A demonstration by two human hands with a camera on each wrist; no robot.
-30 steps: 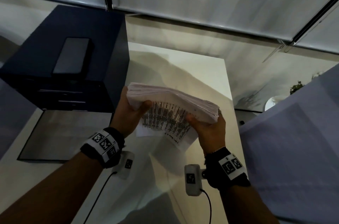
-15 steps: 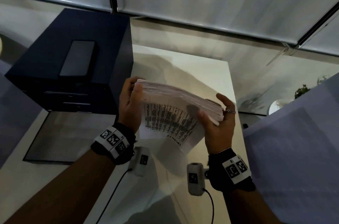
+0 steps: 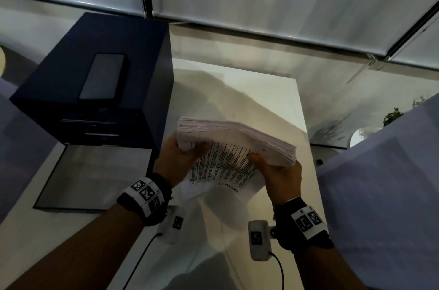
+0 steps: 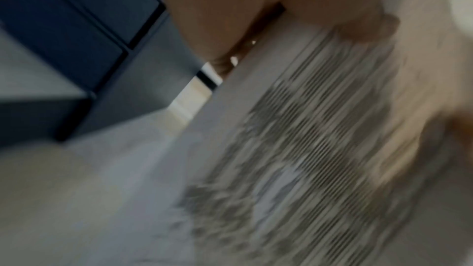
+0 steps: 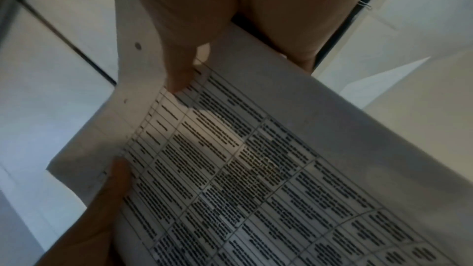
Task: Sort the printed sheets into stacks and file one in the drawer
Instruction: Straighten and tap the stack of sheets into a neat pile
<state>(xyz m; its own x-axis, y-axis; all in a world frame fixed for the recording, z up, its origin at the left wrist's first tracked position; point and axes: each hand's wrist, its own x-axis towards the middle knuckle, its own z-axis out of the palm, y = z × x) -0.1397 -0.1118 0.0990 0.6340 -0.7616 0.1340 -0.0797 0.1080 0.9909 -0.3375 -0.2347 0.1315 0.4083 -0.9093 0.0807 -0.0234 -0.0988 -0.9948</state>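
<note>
A thick stack of printed sheets (image 3: 235, 140) is held above the white table (image 3: 261, 90), its printed face turned toward me. My left hand (image 3: 183, 152) grips the stack's left end, thumb on the printed face. My right hand (image 3: 275, 166) grips the right end from below, thumb on the front sheet. The table of text on the front sheet (image 5: 243, 169) fills the right wrist view, where my right thumb (image 5: 179, 72) presses on it. The left wrist view is blurred and shows the sheets (image 4: 320, 128) beside the dark drawer unit (image 4: 76, 37).
The dark blue drawer unit (image 3: 95, 80) stands at the left with a phone (image 3: 102, 76) on top and two drawer fronts (image 3: 95, 128) facing me. A dark-framed panel (image 3: 90, 175) lies in front of it. A large pale sheet (image 3: 384, 194) fills the right. A plant (image 3: 392, 116) sits far right.
My right hand, half a second ago with fingers spread at the stack's right end, now grips it from below. The left hand has shifted its hold on the left end.
</note>
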